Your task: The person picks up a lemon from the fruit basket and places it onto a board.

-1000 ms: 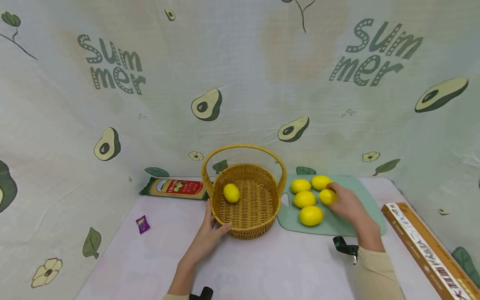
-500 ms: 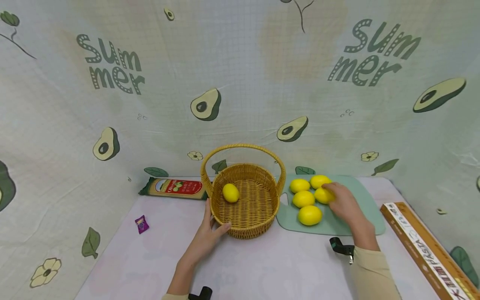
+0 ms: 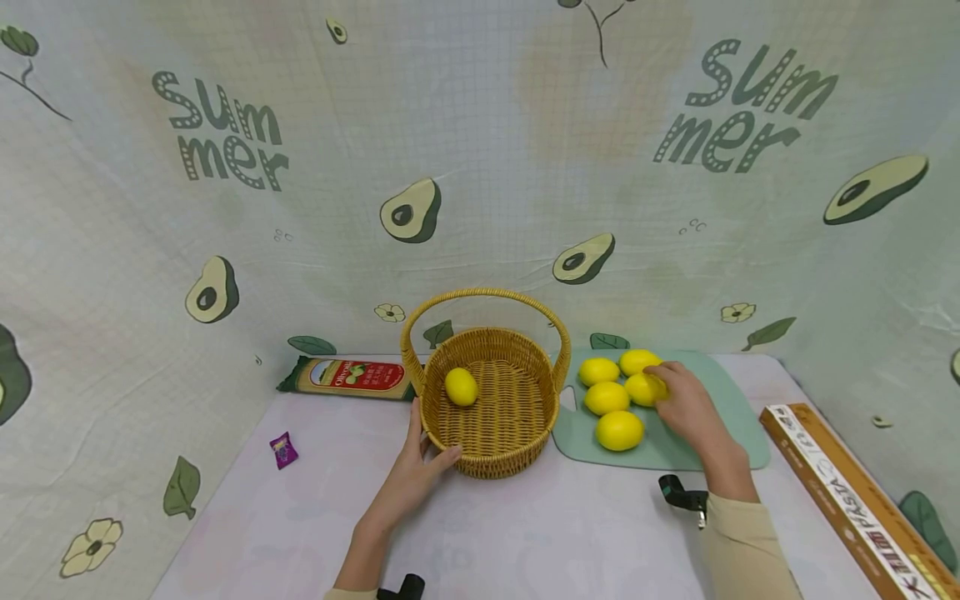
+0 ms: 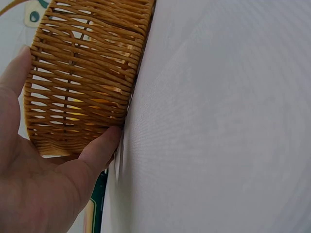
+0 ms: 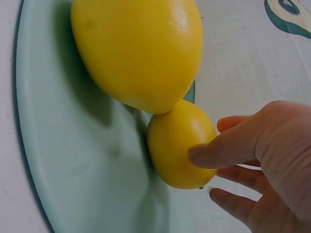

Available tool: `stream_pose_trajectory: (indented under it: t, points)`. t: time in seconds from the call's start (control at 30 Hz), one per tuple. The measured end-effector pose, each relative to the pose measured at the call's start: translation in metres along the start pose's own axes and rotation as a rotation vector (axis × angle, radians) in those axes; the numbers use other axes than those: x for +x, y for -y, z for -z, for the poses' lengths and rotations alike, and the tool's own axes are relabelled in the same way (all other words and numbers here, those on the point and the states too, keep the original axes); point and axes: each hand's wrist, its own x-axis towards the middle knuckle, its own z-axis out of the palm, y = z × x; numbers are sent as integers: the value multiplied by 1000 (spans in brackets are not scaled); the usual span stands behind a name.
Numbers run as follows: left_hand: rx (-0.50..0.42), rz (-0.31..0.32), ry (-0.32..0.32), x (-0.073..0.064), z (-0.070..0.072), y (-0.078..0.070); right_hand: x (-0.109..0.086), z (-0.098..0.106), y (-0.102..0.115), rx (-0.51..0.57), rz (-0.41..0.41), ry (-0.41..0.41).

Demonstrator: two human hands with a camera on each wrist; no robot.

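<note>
A round wicker basket [image 3: 491, 417] with a tall handle stands mid-table, one lemon [image 3: 461, 387] inside at its left. My left hand [image 3: 408, 483] holds the basket's front left side. In the left wrist view, one digit is at its rim and another low by its base. Several lemons lie on a pale green cutting board [image 3: 697, 450] to the right. My right hand [image 3: 690, 408] holds the rightmost lemon [image 5: 177, 150] there, thumb on its near side; the fingers behind are partly hidden. Another lemon [image 5: 141, 48] looms closer in the right wrist view.
A pasta packet [image 3: 352, 376] lies behind the basket on the left. Nearer on that side is a small purple-wrapped candy [image 3: 284, 449]. A long pasta box [image 3: 855, 500] runs along the right table edge. A printed cloth hangs behind.
My right hand has shifted slightly left with its lemon, which now sits closer against the other lemons. The left hand and the basket have stayed in place.
</note>
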Motion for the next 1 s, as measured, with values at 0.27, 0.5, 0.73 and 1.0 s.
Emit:
stream_pose_trajectory:
  t: [0.27, 0.5, 0.73, 1.0]
  points:
    - [-2, -1, 0, -1, 0, -2, -1, 10, 6, 17, -33, 19]
    - [-8, 16, 1, -1, 0, -1, -3, 16, 11, 28, -43, 52]
    - [-6, 17, 1, -1, 1, 1, -6, 25, 22, 55, -23, 49]
    - [-15, 4, 2, -1, 1, 1, -11, 41, 50, 88, 31, 44]
